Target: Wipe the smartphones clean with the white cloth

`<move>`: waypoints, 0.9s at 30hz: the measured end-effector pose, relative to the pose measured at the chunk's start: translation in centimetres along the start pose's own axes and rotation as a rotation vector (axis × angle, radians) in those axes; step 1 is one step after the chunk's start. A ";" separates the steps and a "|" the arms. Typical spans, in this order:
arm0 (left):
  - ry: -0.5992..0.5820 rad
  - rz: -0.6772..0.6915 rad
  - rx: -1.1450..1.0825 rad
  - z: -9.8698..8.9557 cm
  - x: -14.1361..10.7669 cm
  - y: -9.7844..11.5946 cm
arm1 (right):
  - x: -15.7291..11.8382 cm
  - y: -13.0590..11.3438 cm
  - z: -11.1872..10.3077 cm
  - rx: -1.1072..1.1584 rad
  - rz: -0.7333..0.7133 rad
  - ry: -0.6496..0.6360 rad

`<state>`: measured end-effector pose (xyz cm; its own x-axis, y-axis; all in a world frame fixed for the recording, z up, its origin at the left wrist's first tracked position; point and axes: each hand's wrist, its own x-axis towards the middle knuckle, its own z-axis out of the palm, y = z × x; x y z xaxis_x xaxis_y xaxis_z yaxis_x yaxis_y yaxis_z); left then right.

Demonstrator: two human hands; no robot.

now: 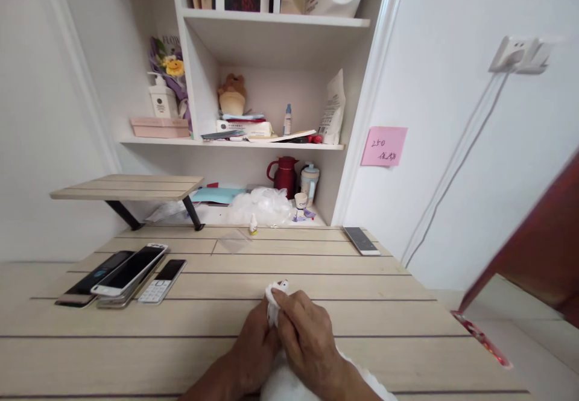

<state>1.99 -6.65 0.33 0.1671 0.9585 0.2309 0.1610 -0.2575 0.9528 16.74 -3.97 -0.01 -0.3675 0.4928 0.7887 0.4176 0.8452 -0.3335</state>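
Observation:
Both hands are together over the near middle of the wooden table. My left hand (257,342) is closed around a small object wrapped in white cloth (272,304); a white end with a dark mark pokes out at the top. Pressed against the same bundle from the right is my right hand (307,330), its fingers bent over the cloth. More of the white cloth hangs below and behind the wrists. Most of the wrapped object is hidden by fingers and cloth.
Several phones (131,268) lie stacked at the left, beside a white keypad phone (163,281). Another phone (362,241) rests at the back right. A small bottle (253,225) stands near the back edge. A raised wooden stand (131,187) is at the back left.

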 end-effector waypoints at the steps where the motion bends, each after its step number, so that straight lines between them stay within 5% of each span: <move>1: -0.003 0.022 -0.002 -0.1 -0.1 0.1 | 0.0 0.1 0.0 0.004 0.018 0.006; 5: -0.014 0.145 -0.017 -0.1 -0.4 1.0 | 0.1 0.9 0.3 -0.011 0.212 0.107; 8: 0.007 0.174 -0.068 -0.2 -0.5 1.1 | -0.3 0.6 0.7 -0.056 0.151 0.122; 13: 0.035 -0.018 -0.248 -0.2 -0.2 -0.6 | -0.4 -0.4 0.7 0.035 0.058 0.125; 19: 0.177 -0.180 -0.339 0.0 -0.1 -2.9 | 0.8 -0.6 -0.5 0.227 0.379 0.114; 23: 0.241 -0.132 -0.253 -0.3 -0.3 -3.1 | 0.8 -1.6 -0.7 0.296 0.256 0.107; 27: 0.167 -0.098 -0.182 -0.4 -0.3 -1.1 | 0.5 -2.3 -1.0 0.361 0.240 0.083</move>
<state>1.36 -6.58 -0.74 -0.0055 0.9886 0.1507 -0.0114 -0.1508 0.9885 16.46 -5.86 1.66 -0.2212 0.6784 0.7006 0.1610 0.7339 -0.6599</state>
